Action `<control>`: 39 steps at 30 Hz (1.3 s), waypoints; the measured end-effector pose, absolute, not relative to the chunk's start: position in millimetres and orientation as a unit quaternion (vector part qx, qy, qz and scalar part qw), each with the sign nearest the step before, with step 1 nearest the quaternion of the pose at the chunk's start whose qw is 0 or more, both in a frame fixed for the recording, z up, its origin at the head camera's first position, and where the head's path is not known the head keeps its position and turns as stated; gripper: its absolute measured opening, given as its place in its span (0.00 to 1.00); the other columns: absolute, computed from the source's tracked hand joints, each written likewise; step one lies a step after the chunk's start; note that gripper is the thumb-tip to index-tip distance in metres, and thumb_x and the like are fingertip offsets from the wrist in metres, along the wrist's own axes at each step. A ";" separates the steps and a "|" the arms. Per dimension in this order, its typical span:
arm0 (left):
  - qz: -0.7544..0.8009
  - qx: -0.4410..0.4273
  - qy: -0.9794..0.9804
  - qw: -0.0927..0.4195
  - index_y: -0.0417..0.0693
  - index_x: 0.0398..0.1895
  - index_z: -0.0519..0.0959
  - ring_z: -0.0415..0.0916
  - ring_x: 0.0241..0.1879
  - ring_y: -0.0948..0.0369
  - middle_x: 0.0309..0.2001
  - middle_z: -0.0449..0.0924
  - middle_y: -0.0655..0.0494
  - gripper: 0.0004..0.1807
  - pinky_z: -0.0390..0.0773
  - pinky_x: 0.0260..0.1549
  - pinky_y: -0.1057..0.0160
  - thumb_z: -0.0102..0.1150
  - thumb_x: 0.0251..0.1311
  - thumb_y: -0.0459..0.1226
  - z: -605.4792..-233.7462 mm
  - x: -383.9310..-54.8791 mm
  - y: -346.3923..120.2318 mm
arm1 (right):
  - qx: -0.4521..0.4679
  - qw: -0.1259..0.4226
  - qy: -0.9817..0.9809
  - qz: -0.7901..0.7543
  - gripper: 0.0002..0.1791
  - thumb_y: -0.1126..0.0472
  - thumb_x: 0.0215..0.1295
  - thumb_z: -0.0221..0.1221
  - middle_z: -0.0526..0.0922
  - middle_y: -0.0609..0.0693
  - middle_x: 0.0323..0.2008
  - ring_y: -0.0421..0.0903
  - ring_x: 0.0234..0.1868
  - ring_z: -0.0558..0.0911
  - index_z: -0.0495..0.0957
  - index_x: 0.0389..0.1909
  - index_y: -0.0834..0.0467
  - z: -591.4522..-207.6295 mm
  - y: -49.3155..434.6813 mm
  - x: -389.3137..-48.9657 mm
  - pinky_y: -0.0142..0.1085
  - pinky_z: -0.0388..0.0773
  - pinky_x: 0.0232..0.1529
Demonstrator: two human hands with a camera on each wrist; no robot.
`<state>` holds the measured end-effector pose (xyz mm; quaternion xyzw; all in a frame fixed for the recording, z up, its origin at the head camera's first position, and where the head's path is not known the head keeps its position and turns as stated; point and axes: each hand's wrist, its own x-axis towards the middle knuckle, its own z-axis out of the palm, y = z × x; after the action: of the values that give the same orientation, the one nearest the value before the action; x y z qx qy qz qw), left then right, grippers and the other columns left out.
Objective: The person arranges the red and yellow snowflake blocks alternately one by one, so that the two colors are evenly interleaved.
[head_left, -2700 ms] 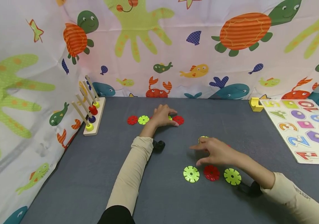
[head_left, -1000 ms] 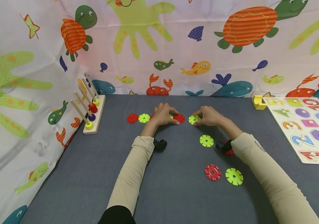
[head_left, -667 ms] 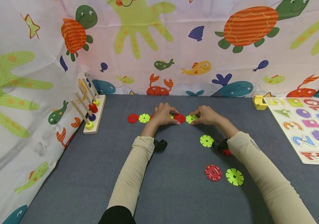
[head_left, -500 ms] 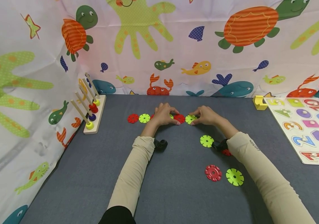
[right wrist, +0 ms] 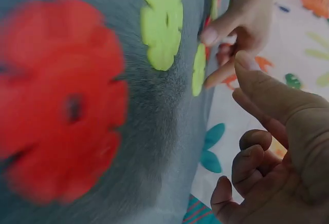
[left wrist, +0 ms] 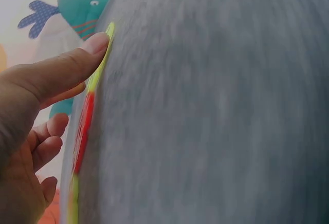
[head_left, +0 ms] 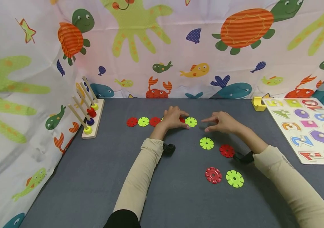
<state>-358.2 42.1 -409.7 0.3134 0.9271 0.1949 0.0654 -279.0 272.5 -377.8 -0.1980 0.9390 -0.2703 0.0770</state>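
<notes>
left hand (head_left: 172,117) arches down, thumb and forefinger pinching the row's end lime disc (head_left: 190,122); right hand (head_left: 224,122) hovers near it, thumb and forefinger parted, other fingers curled

Head view bright; wrist views dimmer, seemingly motion-blurred.

Table (head_left: 79,190) viewed forward and down from the head, discs (right wrist: 159,34) seen close from each wrist, left hand (head_left: 172,117) shared by head and right-wrist views
</notes>
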 end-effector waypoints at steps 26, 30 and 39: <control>0.226 0.305 0.923 0.068 0.67 0.49 0.80 0.58 0.39 0.59 0.39 0.69 0.58 0.27 0.52 0.35 0.58 0.69 0.40 0.56 -413.7 -359.1 48.5 | -0.397 0.008 0.890 -0.226 0.28 0.41 0.39 0.69 0.61 0.39 0.22 0.29 0.26 0.55 0.83 0.45 0.47 -406.1 270.9 -155.5 0.25 0.51 0.27; 0.226 0.304 0.923 0.067 0.67 0.49 0.80 0.58 0.38 0.59 0.38 0.69 0.58 0.27 0.51 0.34 0.58 0.69 0.40 0.55 -412.8 -358.4 48.1 | -0.392 0.014 0.894 -0.219 0.27 0.39 0.41 0.68 0.61 0.38 0.23 0.30 0.27 0.56 0.82 0.45 0.44 -406.5 271.5 -156.1 0.28 0.51 0.29; 0.218 0.303 0.925 0.070 0.68 0.50 0.80 0.58 0.38 0.58 0.39 0.69 0.58 0.27 0.50 0.34 0.59 0.69 0.40 0.56 -411.5 -358.0 49.4 | -0.389 0.044 0.894 -0.216 0.27 0.40 0.41 0.68 0.57 0.38 0.25 0.30 0.28 0.55 0.81 0.47 0.40 -405.1 269.9 -157.7 0.32 0.50 0.31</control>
<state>-358.0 49.4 -411.5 0.3035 0.9250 0.2178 0.0700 -157.7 269.9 -405.1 -0.3888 0.8944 -0.2164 0.0444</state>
